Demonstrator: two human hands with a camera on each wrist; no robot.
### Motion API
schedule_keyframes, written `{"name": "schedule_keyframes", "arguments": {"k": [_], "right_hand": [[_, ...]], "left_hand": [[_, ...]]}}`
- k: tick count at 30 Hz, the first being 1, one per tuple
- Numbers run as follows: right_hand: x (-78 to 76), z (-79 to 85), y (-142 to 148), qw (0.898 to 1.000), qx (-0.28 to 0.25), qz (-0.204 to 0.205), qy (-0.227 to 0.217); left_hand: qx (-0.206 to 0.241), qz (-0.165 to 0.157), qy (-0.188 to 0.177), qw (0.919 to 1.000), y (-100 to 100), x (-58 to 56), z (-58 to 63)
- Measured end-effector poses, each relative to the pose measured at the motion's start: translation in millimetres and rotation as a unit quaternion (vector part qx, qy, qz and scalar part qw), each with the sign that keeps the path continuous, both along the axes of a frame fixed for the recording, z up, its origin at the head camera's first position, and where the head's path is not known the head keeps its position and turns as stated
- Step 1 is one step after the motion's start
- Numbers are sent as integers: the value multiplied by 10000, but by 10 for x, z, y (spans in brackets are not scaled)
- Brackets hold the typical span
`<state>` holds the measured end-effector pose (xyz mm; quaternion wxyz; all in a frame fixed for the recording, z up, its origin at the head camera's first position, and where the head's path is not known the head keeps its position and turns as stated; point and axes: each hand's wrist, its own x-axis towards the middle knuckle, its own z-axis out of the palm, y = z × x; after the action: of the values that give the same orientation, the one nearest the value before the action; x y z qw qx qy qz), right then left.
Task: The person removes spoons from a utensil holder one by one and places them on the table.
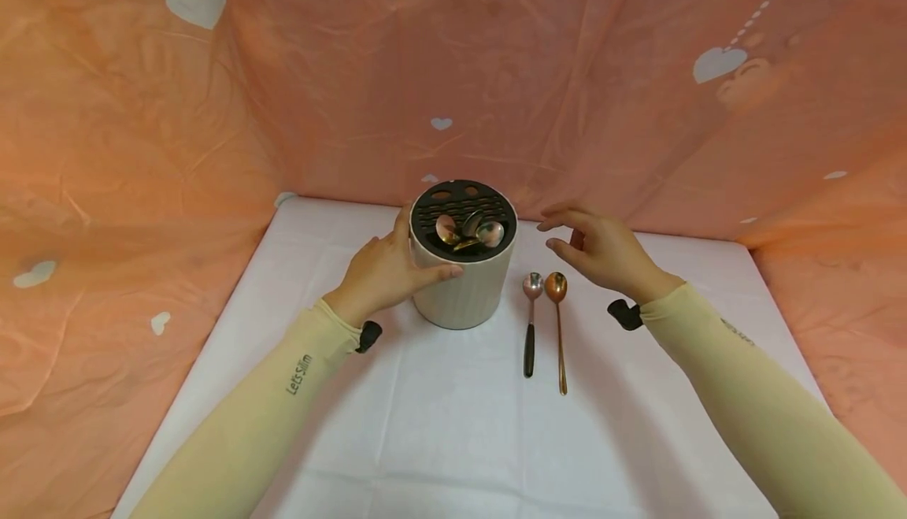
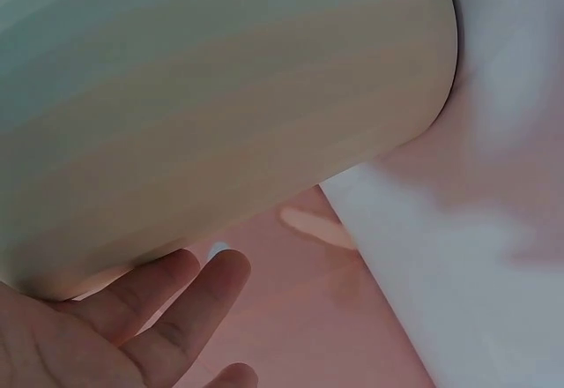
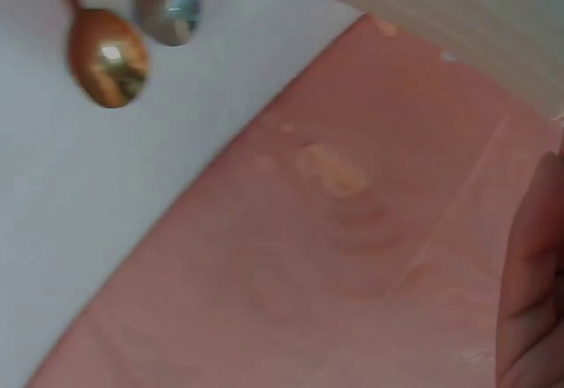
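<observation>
A pale ribbed cutlery holder [image 1: 459, 291] with a black slotted lid [image 1: 464, 208] stands upright towards the back of the table. Several spoons [image 1: 489, 233] sit in the lid's front opening, bowls up. My left hand [image 1: 386, 271] grips the holder's left side, thumb across its front and forefinger at the rim; in the left wrist view other fingers [image 2: 189, 304] extend along the wall. To the right of the holder, my right hand [image 1: 598, 250] hovers with loosely bent fingers and nothing in them. Below it lie a black-handled silver spoon [image 1: 529, 350] and a gold spoon [image 1: 556, 287].
White cloth [image 1: 439, 440] covers the table. Pink fabric with white hearts [image 1: 496, 70] hangs behind and at both sides, close to the table's back edge. The two loose spoons lie side by side, handles towards the front.
</observation>
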<state>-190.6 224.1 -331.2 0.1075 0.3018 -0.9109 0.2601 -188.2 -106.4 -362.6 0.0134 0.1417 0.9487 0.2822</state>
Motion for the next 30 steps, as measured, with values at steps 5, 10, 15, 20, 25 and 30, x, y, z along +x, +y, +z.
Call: {"name": "schedule_keyframes", "arguments": {"k": [5, 10, 15, 20, 25, 30], "right_hand": [[-69, 145, -176, 9989, -99, 433, 173], [-109, 253, -303, 9977, -109, 634, 213], [-93, 351, -444, 9953, -51, 917, 297], [-94, 422, -586, 9922, -33, 1235, 192], [-135, 431, -678, 9902, 29, 1394, 21], [-177, 407, -734, 9888, 155, 1476, -142]], "left_hand": [[21, -20, -26, 10000, -16, 10, -2], [23, -40, -20, 10000, -17, 16, 11], [-17, -132, -68, 9999, -12, 10, 18], [-40, -155, -116, 9998, -19, 4, 21], [-30, -159, -187, 9997, -20, 10, 22], [40, -211, -184, 9996, -20, 12, 13]]}}
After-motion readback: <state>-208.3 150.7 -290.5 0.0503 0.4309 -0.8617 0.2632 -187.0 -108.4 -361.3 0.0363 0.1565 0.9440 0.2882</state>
